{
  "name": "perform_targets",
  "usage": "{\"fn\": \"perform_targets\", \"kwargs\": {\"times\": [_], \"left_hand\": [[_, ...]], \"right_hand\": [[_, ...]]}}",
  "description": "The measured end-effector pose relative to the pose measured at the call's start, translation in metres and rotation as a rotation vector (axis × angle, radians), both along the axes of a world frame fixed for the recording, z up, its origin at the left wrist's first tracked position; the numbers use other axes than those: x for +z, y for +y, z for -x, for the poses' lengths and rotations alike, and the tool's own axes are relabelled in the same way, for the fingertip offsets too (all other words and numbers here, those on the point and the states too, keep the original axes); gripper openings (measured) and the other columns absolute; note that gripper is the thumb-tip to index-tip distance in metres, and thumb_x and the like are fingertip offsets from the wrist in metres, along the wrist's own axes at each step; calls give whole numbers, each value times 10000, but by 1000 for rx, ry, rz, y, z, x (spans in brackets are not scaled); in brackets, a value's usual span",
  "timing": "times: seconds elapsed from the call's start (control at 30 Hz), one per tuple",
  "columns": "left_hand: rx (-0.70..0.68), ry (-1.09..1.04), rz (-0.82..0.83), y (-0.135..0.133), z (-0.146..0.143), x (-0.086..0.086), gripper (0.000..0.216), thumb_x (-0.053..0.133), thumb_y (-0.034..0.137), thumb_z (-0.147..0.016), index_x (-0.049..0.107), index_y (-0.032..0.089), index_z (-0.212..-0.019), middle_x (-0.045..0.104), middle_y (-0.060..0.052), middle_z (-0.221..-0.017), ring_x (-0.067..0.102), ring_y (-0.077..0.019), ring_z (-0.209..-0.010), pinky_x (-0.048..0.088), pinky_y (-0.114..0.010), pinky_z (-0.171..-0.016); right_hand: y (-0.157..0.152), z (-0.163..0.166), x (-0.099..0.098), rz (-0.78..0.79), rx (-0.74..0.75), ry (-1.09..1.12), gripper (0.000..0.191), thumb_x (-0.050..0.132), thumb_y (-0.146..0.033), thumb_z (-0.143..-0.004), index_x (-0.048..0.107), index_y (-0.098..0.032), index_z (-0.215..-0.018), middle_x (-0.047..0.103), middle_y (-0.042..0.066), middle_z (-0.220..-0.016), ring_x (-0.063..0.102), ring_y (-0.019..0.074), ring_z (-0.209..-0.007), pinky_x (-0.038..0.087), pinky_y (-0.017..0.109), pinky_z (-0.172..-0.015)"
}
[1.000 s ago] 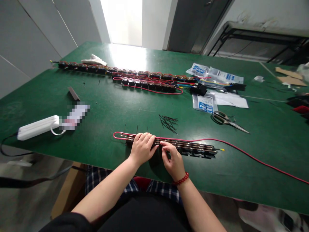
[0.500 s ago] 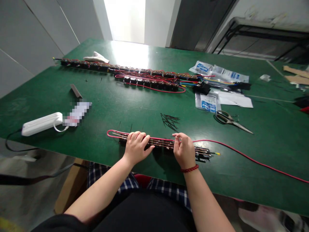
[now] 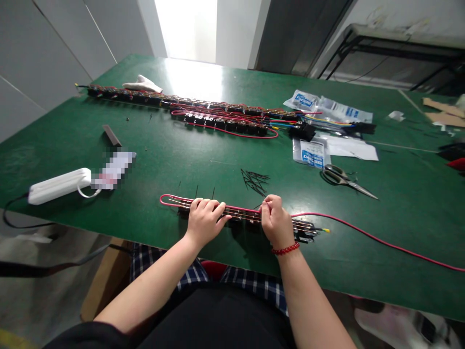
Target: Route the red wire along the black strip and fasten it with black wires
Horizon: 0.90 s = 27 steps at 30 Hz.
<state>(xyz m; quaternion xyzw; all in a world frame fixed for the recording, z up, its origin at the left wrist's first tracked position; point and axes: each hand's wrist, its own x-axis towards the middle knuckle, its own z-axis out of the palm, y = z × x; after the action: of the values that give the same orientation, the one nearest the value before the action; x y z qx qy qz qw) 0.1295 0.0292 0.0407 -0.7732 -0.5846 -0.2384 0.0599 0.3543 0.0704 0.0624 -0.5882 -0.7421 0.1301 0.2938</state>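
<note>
A black bar with long copper-coloured rods (image 3: 241, 214) lies along the near part of the table, a red wire (image 3: 345, 220) running on it and looping at its left end. My left hand (image 3: 205, 218) is wrapped over the left half of the bar, thumb on the near side. My right hand (image 3: 276, 218) is closed in a pinch at the red wire on the right half. A thin black cable tie (image 3: 257, 207) shows at its fingertips, mostly hidden. Thin black tails (image 3: 213, 193) stand up behind my left hand. Beyond lies a pile of cable ties (image 3: 255, 181).
Scissors (image 3: 345, 180) lie to the right. Plastic bags (image 3: 312, 152) and longer wired bars (image 3: 218, 109) lie farther back. At left are a white power strip (image 3: 60, 186), a blurred-out flat object (image 3: 114, 170) and a small grey-brown block (image 3: 111, 135).
My right hand's fingers have curled in more tightly at the wire, and the hand has tilted slightly upward. My left hand stays on the bar. The view has shifted a little.
</note>
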Motion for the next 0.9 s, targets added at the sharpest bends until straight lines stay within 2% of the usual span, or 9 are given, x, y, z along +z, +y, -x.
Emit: {"fn": "perform_targets", "kwargs": {"times": [0.17, 0.43, 0.63, 0.8, 0.9], "left_hand": [[-5, -9, -11, 0, 0, 0, 315, 550, 483, -907, 672, 238, -1063, 703, -61, -991, 595, -226, -912, 339, -420, -911], [-12, -21, -32, 0, 1, -2, 305, 575, 463, -897, 674, 239, -1079, 712, -55, -1002, 607, -230, -935, 348, -435, -938], [71, -43, -104, -5, -8, 1, 316, 601, 437, -871, 671, 226, -1095, 643, -105, -1230, 541, -307, -1158, 288, -517, -1040], [-129, -22, -63, -5, -29, 1, 387, 572, 401, -889, 604, 215, -1227, 629, -92, -1259, 550, -257, -1144, 312, -459, -1059], [-135, -32, 6, -1, -38, 0, 413, 577, 399, -885, 589, 201, -1248, 647, -98, -1200, 561, -257, -1093, 356, -446, -1008]], "right_hand": [[-8, -2, -10, -71, -13, 2, 89, 403, -263, -949, 468, -221, -994, 694, 39, -760, 659, 226, -708, 445, 308, -656], [-16, -1, -7, -83, 82, 85, 77, 425, -242, -960, 474, -231, -1019, 730, 55, -891, 700, 207, -785, 503, 293, -674], [-18, 0, -24, -202, 65, 36, 93, 456, -224, -954, 477, -211, -1044, 727, 84, -906, 699, 220, -806, 524, 326, -708], [-17, 1, -28, -286, 83, -8, 111, 466, -193, -940, 489, -202, -1048, 720, 86, -917, 682, 212, -780, 524, 333, -707], [-18, 1, -26, -289, 94, -6, 122, 458, -189, -938, 500, -203, -1052, 711, 84, -927, 668, 208, -782, 524, 341, -723]]}}
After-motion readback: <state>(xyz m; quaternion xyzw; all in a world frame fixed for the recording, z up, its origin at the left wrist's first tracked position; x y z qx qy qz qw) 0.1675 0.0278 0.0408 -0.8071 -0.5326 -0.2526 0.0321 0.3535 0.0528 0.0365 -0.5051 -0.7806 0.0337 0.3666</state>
